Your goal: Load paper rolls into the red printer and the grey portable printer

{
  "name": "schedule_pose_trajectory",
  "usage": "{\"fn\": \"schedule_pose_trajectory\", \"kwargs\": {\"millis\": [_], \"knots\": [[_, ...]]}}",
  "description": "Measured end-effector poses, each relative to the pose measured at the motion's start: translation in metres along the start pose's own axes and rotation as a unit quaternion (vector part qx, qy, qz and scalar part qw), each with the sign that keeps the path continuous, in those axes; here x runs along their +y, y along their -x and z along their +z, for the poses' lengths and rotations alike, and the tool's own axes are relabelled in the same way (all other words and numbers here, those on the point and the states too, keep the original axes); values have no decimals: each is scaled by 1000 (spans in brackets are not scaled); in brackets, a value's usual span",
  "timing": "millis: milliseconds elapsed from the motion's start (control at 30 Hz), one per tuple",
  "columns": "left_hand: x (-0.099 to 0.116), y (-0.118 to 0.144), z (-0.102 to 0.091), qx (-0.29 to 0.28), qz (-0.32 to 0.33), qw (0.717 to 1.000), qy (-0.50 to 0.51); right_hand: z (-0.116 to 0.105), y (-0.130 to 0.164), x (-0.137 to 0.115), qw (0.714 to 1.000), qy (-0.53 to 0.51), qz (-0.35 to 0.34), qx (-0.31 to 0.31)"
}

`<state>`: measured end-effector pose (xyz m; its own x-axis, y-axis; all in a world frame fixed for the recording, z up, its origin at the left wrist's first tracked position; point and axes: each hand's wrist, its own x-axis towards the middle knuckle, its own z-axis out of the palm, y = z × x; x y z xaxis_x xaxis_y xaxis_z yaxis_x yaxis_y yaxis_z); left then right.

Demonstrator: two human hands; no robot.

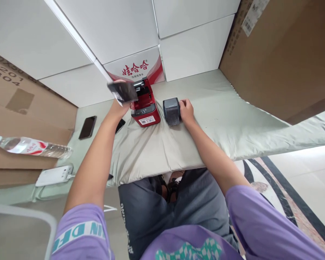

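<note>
Red printer (pixel 145 106) partly hidden by the blurred dark cover (pixel 123 91) the left hand (pixel 118 107) grips; right hand (pixel 186 111) clasps the grey box (pixel 172 111).

Hidden, blurred and cut-off parts around the red printer

The dark cover (pixel 122 91) just left of the red printer (pixel 145 107) is motion-blurred and hides the left hand (pixel 119 107) and its fingers. The printer's label is too small to read. Far left of the printer, the water bottle (pixel 29 146) is cut by the picture's edge.
</note>
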<state>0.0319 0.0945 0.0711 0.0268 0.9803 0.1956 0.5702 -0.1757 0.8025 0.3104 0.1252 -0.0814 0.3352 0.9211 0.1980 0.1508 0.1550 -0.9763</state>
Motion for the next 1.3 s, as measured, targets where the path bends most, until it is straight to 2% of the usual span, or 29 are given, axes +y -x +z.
{"fn": "schedule_pose_trajectory", "kwargs": {"millis": [100,233,400,500,600,733,900,967,1033,1100,1167,1233,1300], "knots": [[-2,-3,5,30,13,999,-2,1,-1,2,1000,-1,-2,2],[-7,-12,8,-9,18,994,-104,1,-2,3,1000,-1,-2,4],[-16,-32,15,-60,27,951,-303,0,-1,-1,1000,7,0,4],[-22,-42,21,-74,41,925,-371,0,0,-1,1000,10,5,1],[-30,-49,26,-86,49,924,-370,0,-1,0,1000,6,7,2],[-34,-59,32,-131,-15,926,-355,-1,0,0,1000,4,7,0],[-17,-63,35,-200,-100,914,-338,-1,-1,0,1000,4,4,3],[-6,-58,30,-203,-103,925,-303,0,-2,-1,1000,-1,3,5],[6,-50,22,-159,-51,959,-228,0,-2,-1,1000,-2,5,4],[15,-44,13,-53,39,988,-142,0,-3,-1,1000,3,7,1],[20,-43,7,47,99,988,-109,-1,-3,-2,1000,6,6,0],[20,-44,6,76,92,982,-150,-2,-3,-2,1000,2,4,1],[19,-44,9,58,67,971,-223,-2,-3,-2,1000,-6,8,4]]}}
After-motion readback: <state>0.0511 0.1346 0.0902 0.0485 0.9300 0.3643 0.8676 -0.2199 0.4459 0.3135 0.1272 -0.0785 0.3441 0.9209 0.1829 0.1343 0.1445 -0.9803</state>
